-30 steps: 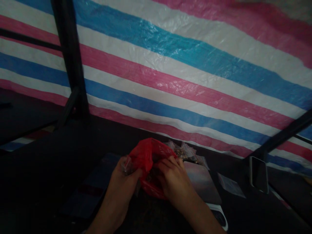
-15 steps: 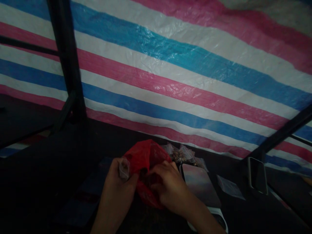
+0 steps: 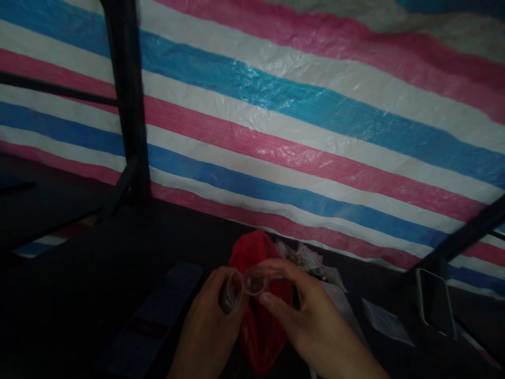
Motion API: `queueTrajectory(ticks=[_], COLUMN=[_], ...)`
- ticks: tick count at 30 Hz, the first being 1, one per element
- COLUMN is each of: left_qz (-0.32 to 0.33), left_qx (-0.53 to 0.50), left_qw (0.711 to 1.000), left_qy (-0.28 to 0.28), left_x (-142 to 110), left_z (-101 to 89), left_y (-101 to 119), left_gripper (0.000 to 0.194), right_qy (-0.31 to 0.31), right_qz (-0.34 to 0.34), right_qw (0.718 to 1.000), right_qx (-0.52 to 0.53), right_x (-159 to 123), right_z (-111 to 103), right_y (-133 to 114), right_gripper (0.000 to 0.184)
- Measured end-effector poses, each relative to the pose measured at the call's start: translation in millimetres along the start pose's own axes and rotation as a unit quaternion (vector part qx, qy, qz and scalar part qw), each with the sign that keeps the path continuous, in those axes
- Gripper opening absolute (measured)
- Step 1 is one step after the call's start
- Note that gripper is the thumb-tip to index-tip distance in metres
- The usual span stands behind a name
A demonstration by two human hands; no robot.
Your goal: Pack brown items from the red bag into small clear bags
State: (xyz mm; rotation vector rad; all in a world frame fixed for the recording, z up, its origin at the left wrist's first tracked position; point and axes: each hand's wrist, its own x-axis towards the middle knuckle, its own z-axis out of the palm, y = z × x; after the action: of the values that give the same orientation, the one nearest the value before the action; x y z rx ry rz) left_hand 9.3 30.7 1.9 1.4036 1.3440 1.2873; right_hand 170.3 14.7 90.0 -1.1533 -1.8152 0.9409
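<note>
Clear plastic, a small pouch (image 3: 241, 287), sat pinched between our left hand (image 3: 211, 329) and right hand (image 3: 311, 329) above the red bag (image 3: 258, 326); we judged spreading its mouth came next, needing a gentle fingertip grip.

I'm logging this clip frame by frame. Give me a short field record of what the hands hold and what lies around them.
left hand: pinches one side of a small clear bag
right hand: pinches the bag's other side
red plastic bag: just behind and below the hands, on the dark table
small filled packets: beyond the red bag
empty clear bag: flat, to the right
phone: propped, far right
backdrop: striped tarp
lighting: dim; small bag's contents unclear
</note>
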Motion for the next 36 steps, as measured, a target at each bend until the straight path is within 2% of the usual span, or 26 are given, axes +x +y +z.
queueTrajectory(ticks=[2, 5, 9, 12, 16, 18, 21, 22, 24, 26, 28, 30, 34, 36], left_qz=[0.012, 0.023, 0.002, -0.007, -0.023, -0.022, 0.000, 0.017, 0.054, 0.086, 0.086, 0.067, 0.044, 0.092], left_qx=[0.004, 0.020, 0.004, -0.020, -0.034, -0.020, 0.023, 0.040, 0.074, 0.094, 0.089, 0.065, 0.046, 0.072], left_qw=[1.000, 0.999, 1.000, 1.000, 0.999, 0.999, 0.998, 0.995, 0.982, 0.967, 0.963, 0.971, 0.988, 0.983], left_qy=[0.001, 0.012, 0.003, -0.013, -0.032, -0.022, 0.056, 0.093, 0.167, 0.219, 0.241, 0.222, 0.142, 0.138], left_x=[-1, -2, -3, -2, 0, 0, 0, 0, -1, -3, -7, -12, -23, -29], left_z=[-0.7, -2.4, -2.4, -1.1, 0.0, -1.2, -6.6, -8.9, -13.3, -16.2, -16.8, -15.1, -3.1, 8.5], left_y=[-1, 1, 5, 7, 5, 3, 3, 4, 9, 14, 18, 17, 8, 6], left_gripper=[0.010, 0.008, 0.012, 0.012, 0.014, 0.017, 0.024, 0.027, 0.030, 0.030, 0.028, 0.029, 0.031, 0.028], right_qy=[0.004, -0.022, -0.064, -0.065, -0.038, 0.015, 0.108, 0.107, 0.065, 0.039, 0.068, 0.085, 0.049, 0.058], right_qz=[-0.017, -0.048, -0.098, -0.142, -0.178, -0.180, -0.127, -0.099, -0.051, -0.033, -0.038, -0.050, -0.054, -0.027], right_qw=[0.995, 0.970, 0.935, 0.915, 0.914, 0.922, 0.926, 0.926, 0.929, 0.935, 0.947, 0.962, 0.982, 0.987], right_qx=[-0.101, -0.235, -0.336, -0.371, -0.363, -0.342, -0.339, -0.349, -0.361, -0.350, -0.311, -0.253, -0.175, -0.151], right_x=[2, 4, 5, 6, 5, 3, 1, 1, 1, 1, -2, -9, -25, -33], right_z=[5, 9, 10, 9, 5, 2, -1, -1, 2, 7, 12, 18, 24, 19], right_y=[-4, -5, -3, -5, -8, -6, 4, 8, 16, 19, 18, 14, 9, 7], right_gripper=[0.034, 0.038, 0.056, 0.066, 0.059, 0.048, 0.037, 0.037, 0.040, 0.045, 0.044, 0.039, 0.038, 0.022])
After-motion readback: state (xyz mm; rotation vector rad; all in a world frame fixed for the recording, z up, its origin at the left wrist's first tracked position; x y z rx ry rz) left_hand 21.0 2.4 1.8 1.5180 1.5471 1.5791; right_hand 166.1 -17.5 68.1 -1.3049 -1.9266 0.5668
